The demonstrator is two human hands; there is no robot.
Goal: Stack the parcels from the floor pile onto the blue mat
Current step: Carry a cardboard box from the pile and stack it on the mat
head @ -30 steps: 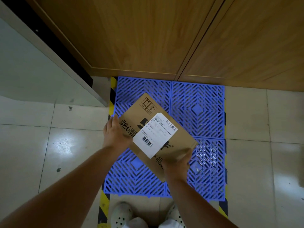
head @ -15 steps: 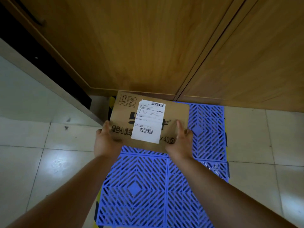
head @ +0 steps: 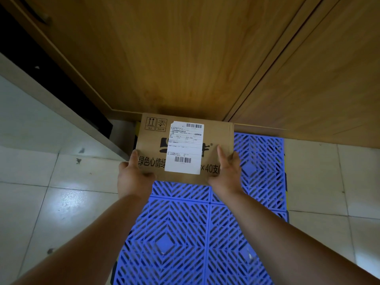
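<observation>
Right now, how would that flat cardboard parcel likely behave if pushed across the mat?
The cardboard parcel looks flat and stiff, so tipping seems unlikely. The blue mat is an open grid, so an edge might catch. The left hand and right hand hold only its near corners, suggesting lightness.

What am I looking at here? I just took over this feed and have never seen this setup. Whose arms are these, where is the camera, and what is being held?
There is no machine here: a person works with bare hands, and the single camera sits on their head, looking forward and down. The two forearms reaching up from the bottom are theirs. The left hand and the right hand grip the near corners of a flat cardboard parcel, which carries a white shipping label. The parcel sits at the far left corner of the blue mat, a slotted plastic grid lying on the tiled floor, close to the wooden cabinet doors. Whether it rests fully on the mat is hard to tell. The floor pile of parcels is out of view.
</observation>
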